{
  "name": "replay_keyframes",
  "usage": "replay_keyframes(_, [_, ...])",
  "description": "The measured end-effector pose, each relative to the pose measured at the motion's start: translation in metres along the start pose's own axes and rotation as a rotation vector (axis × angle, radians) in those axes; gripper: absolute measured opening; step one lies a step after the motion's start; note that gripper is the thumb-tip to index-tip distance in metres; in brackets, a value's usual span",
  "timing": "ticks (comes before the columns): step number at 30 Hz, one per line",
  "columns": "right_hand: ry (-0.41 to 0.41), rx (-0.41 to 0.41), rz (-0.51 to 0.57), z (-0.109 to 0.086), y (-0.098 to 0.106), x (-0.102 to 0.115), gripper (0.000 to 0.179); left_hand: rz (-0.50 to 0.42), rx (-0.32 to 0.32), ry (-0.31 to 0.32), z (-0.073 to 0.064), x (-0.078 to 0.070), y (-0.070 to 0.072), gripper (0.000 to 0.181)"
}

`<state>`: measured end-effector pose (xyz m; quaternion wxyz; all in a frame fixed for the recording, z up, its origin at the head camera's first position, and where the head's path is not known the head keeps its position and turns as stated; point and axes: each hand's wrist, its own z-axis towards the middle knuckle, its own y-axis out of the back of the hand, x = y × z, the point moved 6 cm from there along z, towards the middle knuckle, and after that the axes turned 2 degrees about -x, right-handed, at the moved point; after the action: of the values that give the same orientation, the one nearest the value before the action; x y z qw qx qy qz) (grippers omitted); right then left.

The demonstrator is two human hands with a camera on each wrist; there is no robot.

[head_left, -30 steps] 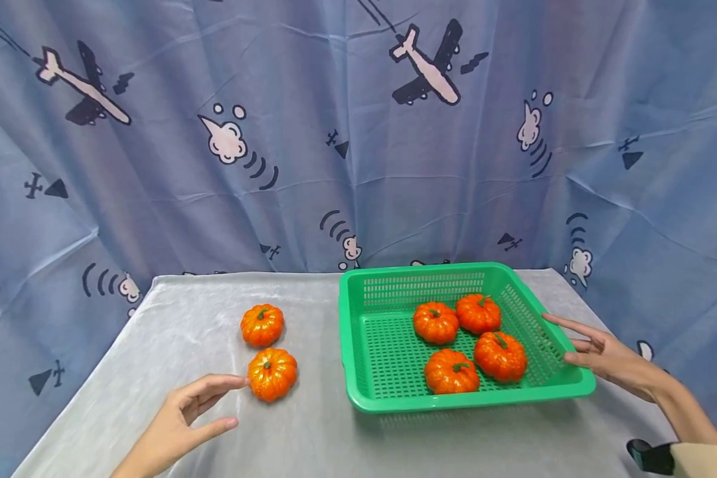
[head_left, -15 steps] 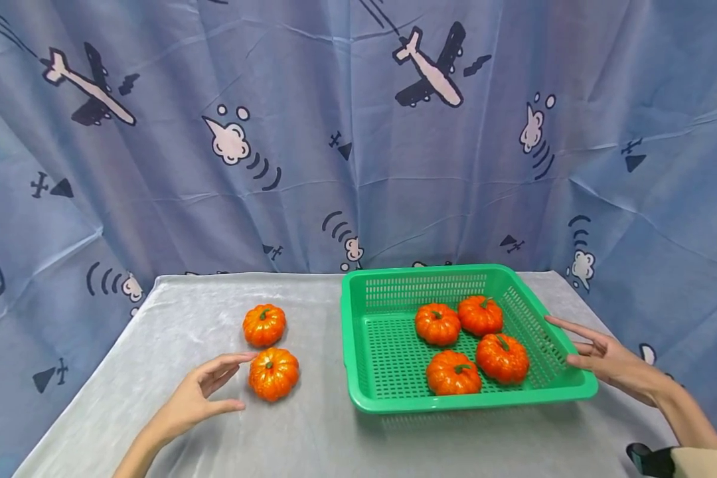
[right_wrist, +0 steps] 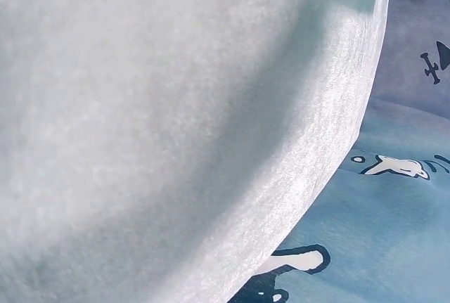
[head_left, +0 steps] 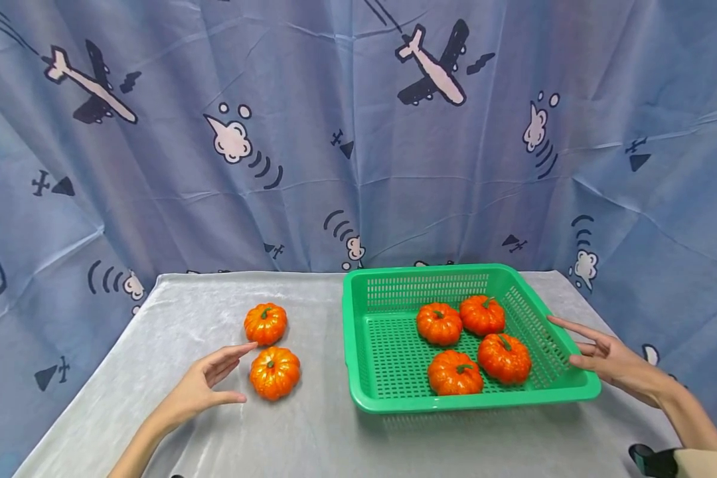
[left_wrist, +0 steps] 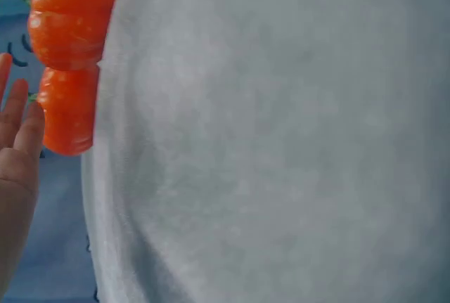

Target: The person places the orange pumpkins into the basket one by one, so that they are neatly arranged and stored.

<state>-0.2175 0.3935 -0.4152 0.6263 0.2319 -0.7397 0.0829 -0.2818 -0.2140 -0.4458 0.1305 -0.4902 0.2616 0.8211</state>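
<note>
Two small orange pumpkins stand close together on the left of the cloth: a nearer pumpkin and a farther pumpkin. My left hand is just left of the nearer one, thumb and fingers spread apart, with nothing held. In the left wrist view, its fingers appear beside the two pumpkins. On the right, a green plastic basket contains several more pumpkins. My right hand rests against the basket's right rim, fingers extended. That hand is hardly visible in the right wrist view.
A pale grey cloth covers the table. Behind it hangs a blue curtain printed with planes. A strip of cloth separates the basket from the two loose pumpkins. A dark wristband shows at the lower right.
My left hand has shifted right and slightly up, toward the gap between the two loose pumpkins. The right hand stays at the basket rim, and the pumpkins stay in place.
</note>
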Motion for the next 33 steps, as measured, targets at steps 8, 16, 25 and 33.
replay_keyframes(8, [0.001, 0.003, 0.006, -0.001, -0.001, -0.002, 0.059, -0.020, 0.030, 0.004, 0.013, 0.009, -0.008, 0.077])
replay_keyframes(16, [0.010, -0.017, -0.034, -0.001, 0.001, 0.000, 0.058, 0.015, 0.063, 0.031, 0.028, 0.018, -0.017, 0.078])
replay_keyframes(25, [0.014, -0.010, -0.028, 0.000, 0.001, 0.000, 0.058, 0.155, 0.107, 0.142, 0.043, 0.022, -0.029, 0.083])
replay_keyframes(33, [0.026, -0.022, -0.026, -0.001, 0.000, -0.001, 0.058, 0.201, 0.165, 0.044, 0.051, 0.023, -0.045, 0.071])
